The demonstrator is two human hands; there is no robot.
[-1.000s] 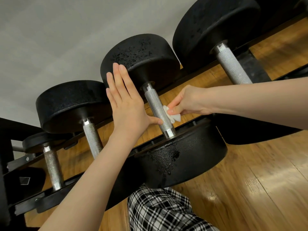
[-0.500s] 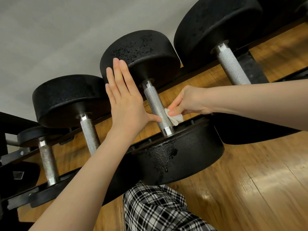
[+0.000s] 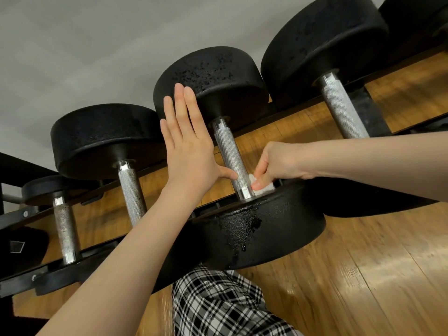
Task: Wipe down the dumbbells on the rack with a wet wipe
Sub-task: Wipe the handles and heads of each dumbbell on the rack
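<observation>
Right hand [image 3: 282,163] pinches wipe [image 3: 263,186] at handle [image 3: 231,156] base; left hand [image 3: 191,146] flat, bracing dumbbell. Best wrap wipe round handle, twist upward along knurling.

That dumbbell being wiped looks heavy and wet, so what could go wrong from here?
1. The right hand pinches the wet wipe low on the handle, right against the near weight head; if the dumbbell rolls, the fingers might get squeezed.
2. Liquid runs down that head and could drip onto the wooden floor, leaving a slippery spot.
3. The left hand only braces with flat fingers, so it may not stop a roll.
</observation>
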